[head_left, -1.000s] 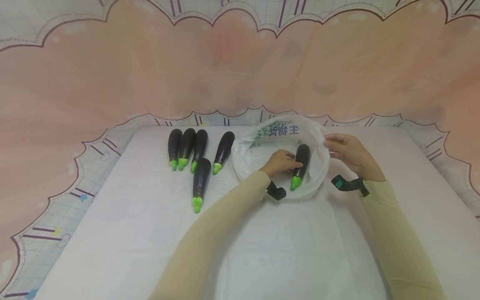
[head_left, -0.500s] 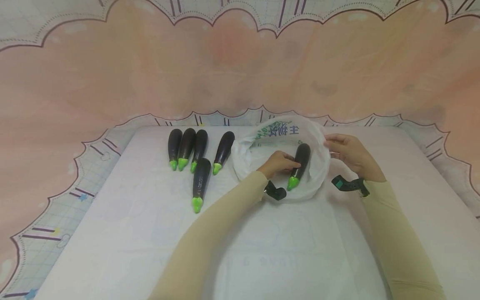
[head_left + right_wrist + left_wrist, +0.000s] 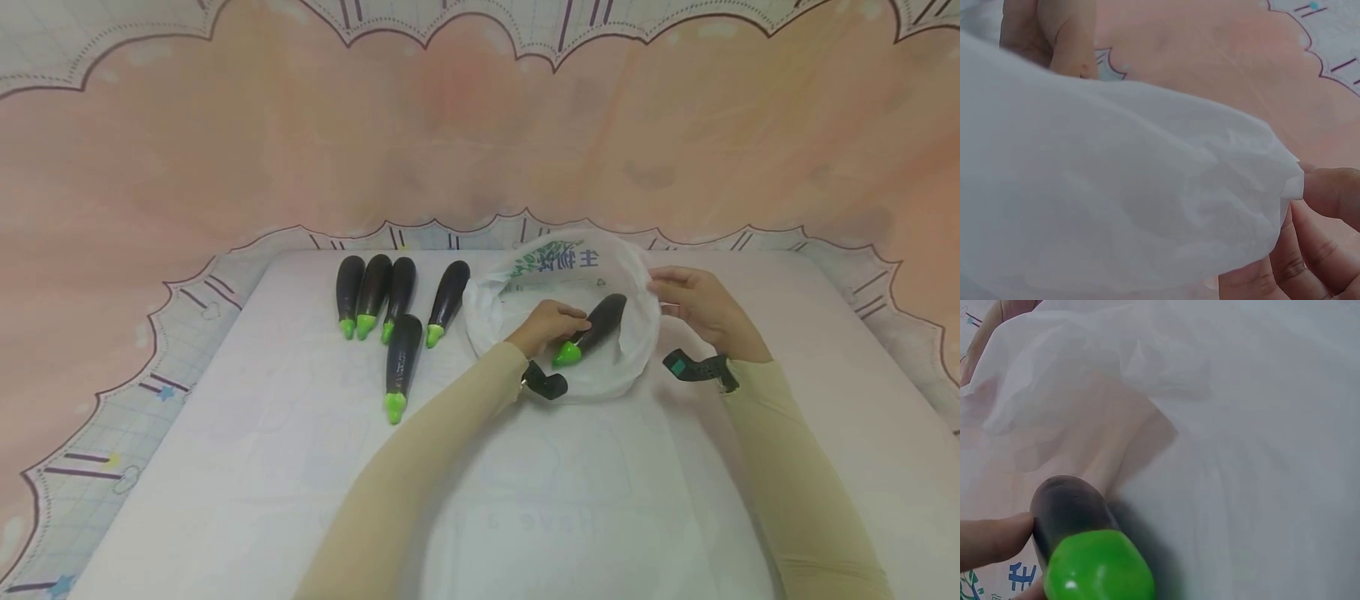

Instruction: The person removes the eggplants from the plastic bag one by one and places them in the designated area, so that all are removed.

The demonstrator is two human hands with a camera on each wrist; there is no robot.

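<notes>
A white plastic bag with printed green and blue marks stands with its mouth spread wide. Inside its opening, my left hand pinches a dark eggplant near its bright green stem end. The eggplant lies slanted, stem toward the near left. Up close in the left wrist view, one digit presses the side of the eggplant; the rest of that hand is mostly cut off. At the bag's right side, my right hand holds the rim. The right wrist view shows thumb and fingers pinching the bag's edge.
Several more eggplants lie left of the bag on the white tabletop. Behind are a row at the back, a slightly separate eggplant beside the bag, and a nearer eggplant. A patterned peach cloth hangs behind the table.
The eggplant in the left hand has turned, its green stem end swinging left and its dark end tipping right. The left hand has shifted slightly left; the right hand stays at the rim.
</notes>
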